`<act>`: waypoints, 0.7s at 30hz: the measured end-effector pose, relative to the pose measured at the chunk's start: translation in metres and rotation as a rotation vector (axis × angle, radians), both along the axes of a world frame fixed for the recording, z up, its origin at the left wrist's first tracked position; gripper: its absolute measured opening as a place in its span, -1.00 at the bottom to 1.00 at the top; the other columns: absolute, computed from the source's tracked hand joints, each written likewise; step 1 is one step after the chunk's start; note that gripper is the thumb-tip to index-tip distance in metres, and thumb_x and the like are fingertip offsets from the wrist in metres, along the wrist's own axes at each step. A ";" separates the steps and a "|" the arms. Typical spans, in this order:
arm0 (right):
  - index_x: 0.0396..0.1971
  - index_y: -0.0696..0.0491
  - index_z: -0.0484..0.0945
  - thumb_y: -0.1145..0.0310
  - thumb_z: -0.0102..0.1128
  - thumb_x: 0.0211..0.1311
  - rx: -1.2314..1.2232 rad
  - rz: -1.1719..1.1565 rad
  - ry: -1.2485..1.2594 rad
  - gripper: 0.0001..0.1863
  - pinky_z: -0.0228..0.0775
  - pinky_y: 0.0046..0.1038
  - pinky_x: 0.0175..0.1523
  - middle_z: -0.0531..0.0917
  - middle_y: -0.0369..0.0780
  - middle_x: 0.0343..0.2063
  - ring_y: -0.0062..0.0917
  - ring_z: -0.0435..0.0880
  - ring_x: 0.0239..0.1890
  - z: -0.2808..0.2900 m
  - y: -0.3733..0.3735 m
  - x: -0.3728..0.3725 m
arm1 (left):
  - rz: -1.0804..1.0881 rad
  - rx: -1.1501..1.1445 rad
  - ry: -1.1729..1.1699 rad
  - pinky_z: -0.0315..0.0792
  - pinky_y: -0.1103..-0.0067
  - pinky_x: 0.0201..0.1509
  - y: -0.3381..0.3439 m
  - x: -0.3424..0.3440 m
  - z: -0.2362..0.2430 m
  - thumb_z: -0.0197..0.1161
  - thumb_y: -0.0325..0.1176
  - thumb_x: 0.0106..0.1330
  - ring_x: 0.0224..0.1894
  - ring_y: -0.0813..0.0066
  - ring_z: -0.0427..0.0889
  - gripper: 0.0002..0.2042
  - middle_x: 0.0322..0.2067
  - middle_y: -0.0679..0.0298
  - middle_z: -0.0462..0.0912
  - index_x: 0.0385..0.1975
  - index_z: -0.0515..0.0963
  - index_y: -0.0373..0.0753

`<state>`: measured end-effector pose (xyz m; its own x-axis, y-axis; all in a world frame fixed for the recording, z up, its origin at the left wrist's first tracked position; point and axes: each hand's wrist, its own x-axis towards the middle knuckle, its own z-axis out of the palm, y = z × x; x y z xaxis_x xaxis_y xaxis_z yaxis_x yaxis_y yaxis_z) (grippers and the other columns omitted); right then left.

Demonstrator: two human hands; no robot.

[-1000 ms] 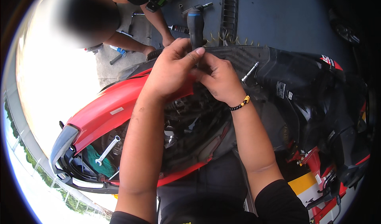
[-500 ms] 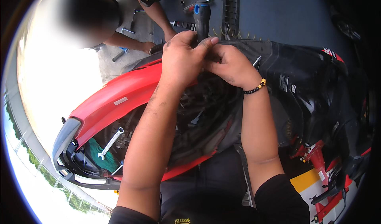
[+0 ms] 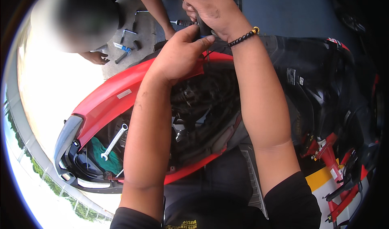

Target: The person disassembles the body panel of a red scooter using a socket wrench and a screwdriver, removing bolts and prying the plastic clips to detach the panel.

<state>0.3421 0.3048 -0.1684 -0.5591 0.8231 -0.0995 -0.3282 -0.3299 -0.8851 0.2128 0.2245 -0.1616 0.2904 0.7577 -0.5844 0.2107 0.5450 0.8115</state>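
Note:
Across the open red-and-black motorbike body [image 3: 107, 83], both my arms reach to its far edge. My right hand [image 3: 214, 10], with a beaded bracelet at the wrist, is closed around the dark handle of a screwdriver [image 3: 204, 29]; most of the tool is hidden. Just below it, my left hand [image 3: 178, 52] is at the red panel's far rim. Its thumb and forefinger come together near the tool's lower end, and what they grip is hidden. A combination wrench [image 3: 114, 141] lies over a green cloth [image 3: 104, 156] at the left end of the opening.
Beyond the bike, a co-worker's hand [image 3: 95, 58] hangs over the floor, and their other arm [image 3: 160, 16] reaches to the bike's edge. A blue-and-black tool [image 3: 123, 49] and T-handled wrenches [image 3: 129, 31] lie there. A red metal stand [image 3: 330, 160] is at lower right.
My right hand has moved up onto the screwdriver handle. My left hand has shifted slightly left and down. The co-worker's one hand has pulled back left from the bike's edge.

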 end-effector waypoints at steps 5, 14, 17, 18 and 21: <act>-0.43 0.16 0.57 -0.11 0.36 0.06 0.917 -0.382 -1.096 -0.46 0.46 -0.34 -0.33 0.62 -0.08 -0.52 -0.28 0.63 -0.49 0.025 -0.010 0.007 | 0.151 0.231 0.298 0.46 0.47 -0.29 -0.002 0.002 -0.006 0.48 -0.16 0.09 -0.46 0.41 0.55 -0.60 -0.52 0.20 0.60 -0.41 0.51 -0.39; -0.40 0.21 0.63 0.18 0.09 0.17 0.761 0.117 -1.067 -0.65 0.48 -0.23 -0.02 0.66 0.09 -0.36 -0.04 0.64 -0.18 0.069 -0.001 0.017 | 0.000 0.116 0.145 0.37 0.52 -0.28 -0.006 0.001 -0.005 0.34 -0.28 0.27 -0.41 0.59 0.41 -0.72 -0.50 0.31 0.54 -0.22 0.56 -0.40; -0.33 0.15 0.66 0.02 0.04 0.23 0.776 0.086 -1.372 -0.55 0.49 -0.20 0.00 0.68 0.04 -0.31 -0.11 0.67 -0.17 0.074 -0.005 0.012 | -0.038 0.050 0.165 0.36 0.51 -0.29 0.000 0.003 -0.001 0.35 -0.27 0.25 -0.44 0.56 0.41 -0.70 -0.52 0.30 0.56 -0.22 0.57 -0.41; -0.31 0.13 0.67 0.00 0.06 0.24 0.748 0.110 -1.477 -0.54 0.49 -0.19 -0.01 0.69 0.02 -0.30 -0.13 0.68 -0.17 0.083 -0.009 0.009 | -0.073 0.164 0.323 0.37 0.51 -0.28 0.000 0.008 -0.001 0.35 -0.27 0.25 -0.45 0.56 0.41 -0.70 -0.52 0.29 0.57 -0.23 0.58 -0.41; -0.28 0.15 0.66 0.13 0.14 0.19 0.708 0.167 -1.508 -0.63 0.49 -0.17 0.00 0.69 0.05 -0.30 -0.13 0.68 -0.16 0.084 -0.005 0.007 | -0.102 0.225 0.478 0.38 0.52 -0.24 0.000 0.009 0.006 0.35 -0.26 0.24 -0.43 0.56 0.42 -0.70 -0.50 0.28 0.60 -0.26 0.59 -0.42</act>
